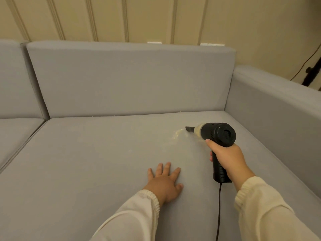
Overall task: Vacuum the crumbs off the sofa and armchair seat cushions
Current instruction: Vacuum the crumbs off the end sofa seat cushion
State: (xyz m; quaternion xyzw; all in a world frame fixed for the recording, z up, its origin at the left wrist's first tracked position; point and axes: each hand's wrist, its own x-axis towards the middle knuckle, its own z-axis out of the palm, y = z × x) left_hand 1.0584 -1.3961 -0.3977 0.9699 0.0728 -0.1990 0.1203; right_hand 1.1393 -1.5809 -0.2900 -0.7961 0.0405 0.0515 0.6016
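We see plain grey sofa cushion (104, 162); on it pale yellow crumbs (177, 133); black vacuum (218, 136) over cushion, black cord (219, 209); cream sleeves (260, 209); beige ribbed wall (121, 18) behind cushion.

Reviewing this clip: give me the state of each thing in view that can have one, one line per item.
handheld vacuum: held by its handle, nozzle down at the crumbs
right hand: grip closed around the vacuum handle
left hand: open, flat on the cushion
crumbs: small pale patch lying on the cushion beside the nozzle
seat cushion: in place, mostly clean
vacuum cord: attached, hanging from the handle
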